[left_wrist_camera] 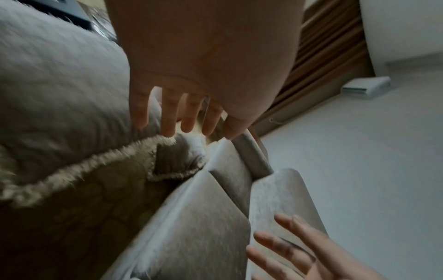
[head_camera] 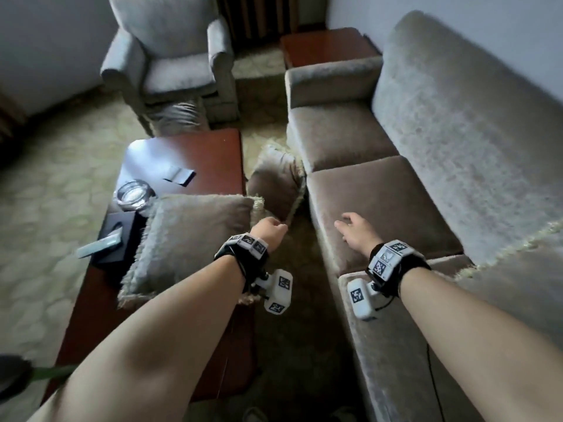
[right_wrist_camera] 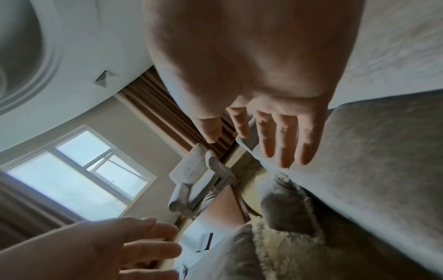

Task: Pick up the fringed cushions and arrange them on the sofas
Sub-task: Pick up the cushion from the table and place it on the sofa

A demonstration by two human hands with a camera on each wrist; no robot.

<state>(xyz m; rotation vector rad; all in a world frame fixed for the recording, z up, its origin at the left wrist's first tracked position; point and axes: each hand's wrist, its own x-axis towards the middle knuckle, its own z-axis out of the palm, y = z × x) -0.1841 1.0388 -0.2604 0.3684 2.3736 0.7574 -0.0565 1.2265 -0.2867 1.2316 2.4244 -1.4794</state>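
My left hand (head_camera: 269, 231) reaches with fingers extended and slightly spread, holding nothing; whether its fingertips touch the cushion on the table (head_camera: 195, 239) just to its left cannot be determined. My right hand (head_camera: 355, 231) hovers empty, fingers relaxed and spread, over the sofa (head_camera: 380, 193) seat. Just ahead of my left hand, a second fringed cushion (head_camera: 275, 178) stands on the floor, leaning against the sofa front. A third fringed cushion (head_camera: 518, 269) lies on the sofa behind my right wrist. Current step, as judged: reaching for the floor cushion. The next move requires closing both hands on its edges, then lifting it onto the seat.
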